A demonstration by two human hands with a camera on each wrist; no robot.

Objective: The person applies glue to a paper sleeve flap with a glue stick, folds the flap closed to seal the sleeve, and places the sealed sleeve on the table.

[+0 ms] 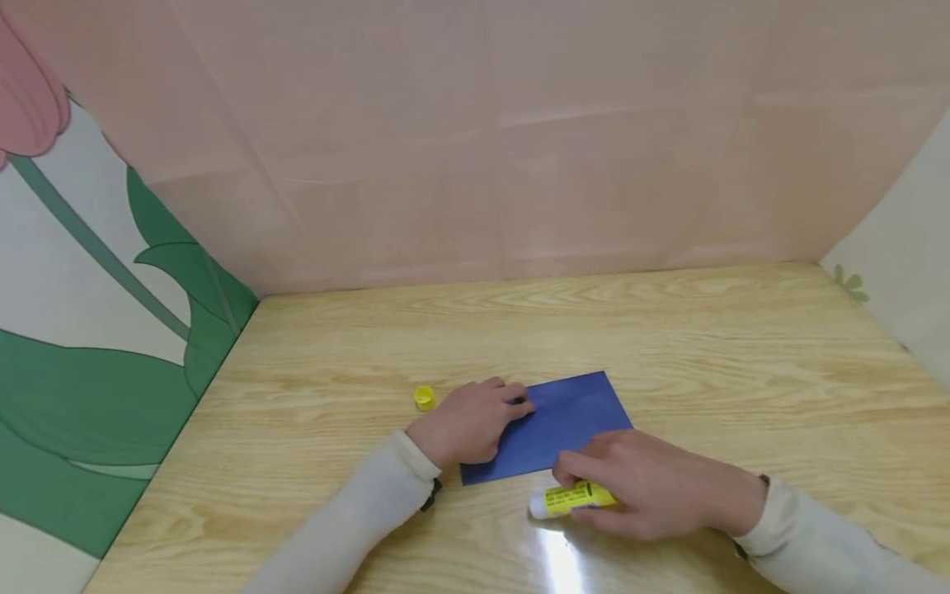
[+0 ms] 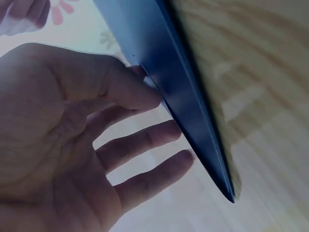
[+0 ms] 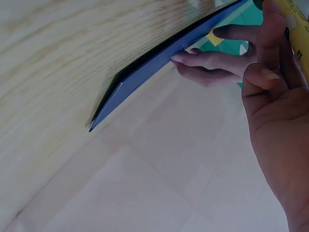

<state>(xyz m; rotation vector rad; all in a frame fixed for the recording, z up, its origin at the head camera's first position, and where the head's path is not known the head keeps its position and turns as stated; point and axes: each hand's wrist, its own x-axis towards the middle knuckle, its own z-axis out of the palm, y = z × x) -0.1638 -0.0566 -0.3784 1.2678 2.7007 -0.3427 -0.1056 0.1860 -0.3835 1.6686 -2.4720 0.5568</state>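
Note:
A blue sheet of paper (image 1: 562, 417) lies on the wooden table. My left hand (image 1: 475, 421) reaches over its left side, with fingertips resting on the paper and fingers spread. In the left wrist view the thumb and fingertips of that left hand (image 2: 91, 121) meet the sheet, which shows nearly edge-on as a blue surface (image 2: 159, 63). My right hand (image 1: 660, 487) grips a yellow glue stick (image 1: 575, 498) low over the table in front of the paper, its white end pointing left. A yellow cap (image 1: 425, 398) sits just beyond my left wrist.
The wooden table (image 1: 356, 338) runs back to a pale pink wall covering (image 1: 490, 148). A panel with green leaves and a pink flower (image 1: 111, 396) stands along the left side, and a white wall (image 1: 905, 247) borders the right.

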